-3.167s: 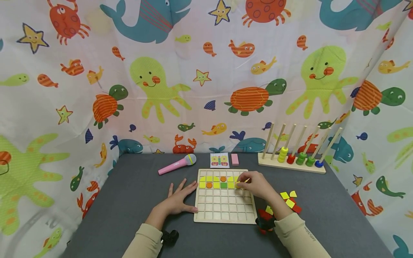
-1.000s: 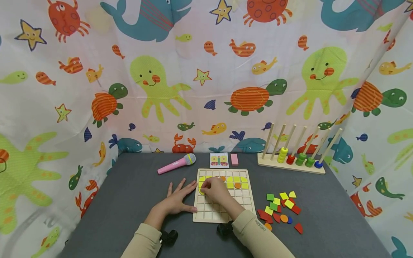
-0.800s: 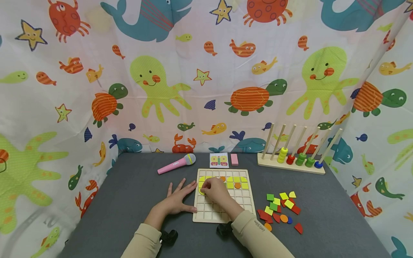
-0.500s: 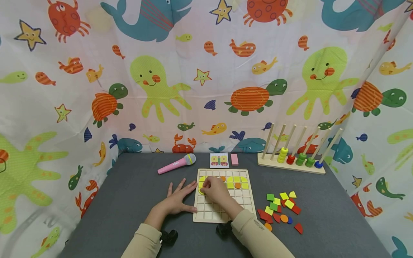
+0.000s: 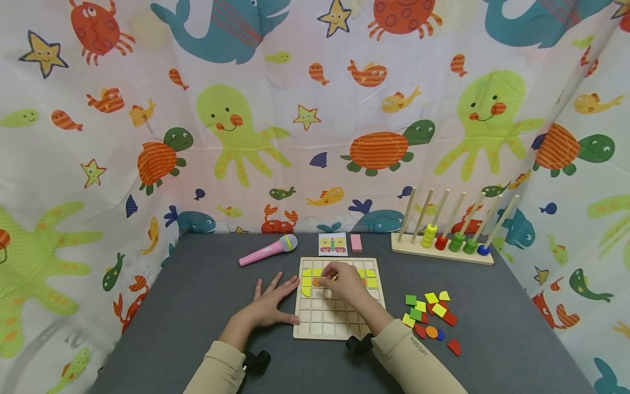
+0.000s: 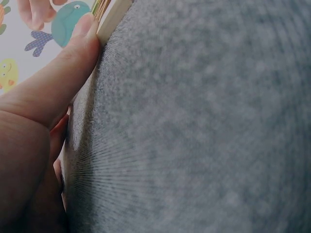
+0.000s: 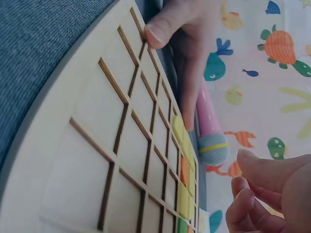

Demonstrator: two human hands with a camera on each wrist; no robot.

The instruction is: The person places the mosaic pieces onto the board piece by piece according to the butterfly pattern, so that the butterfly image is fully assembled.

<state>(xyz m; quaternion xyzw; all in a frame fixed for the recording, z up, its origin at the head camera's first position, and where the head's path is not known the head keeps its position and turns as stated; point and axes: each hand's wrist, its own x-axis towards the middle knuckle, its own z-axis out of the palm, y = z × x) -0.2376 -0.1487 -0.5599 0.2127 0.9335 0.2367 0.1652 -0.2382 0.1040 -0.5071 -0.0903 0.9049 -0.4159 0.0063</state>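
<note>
Pale wood makes up the gridded board (image 5: 315, 317) in front of us, with yellow tiles (image 5: 306, 282) in some squares toward its far side. We see the left hand (image 5: 263, 310) with fingers spread, its thumb touching the board's left edge. Over the board, the right hand (image 5: 346, 284) curls its fingers round a small yellow piece (image 5: 334, 277), mostly hidden. We find loose coloured pieces (image 5: 431, 298) to the right and, farther back, 1 pink microphone (image 5: 263, 253) and 1 peg stand (image 5: 418, 247).
</note>
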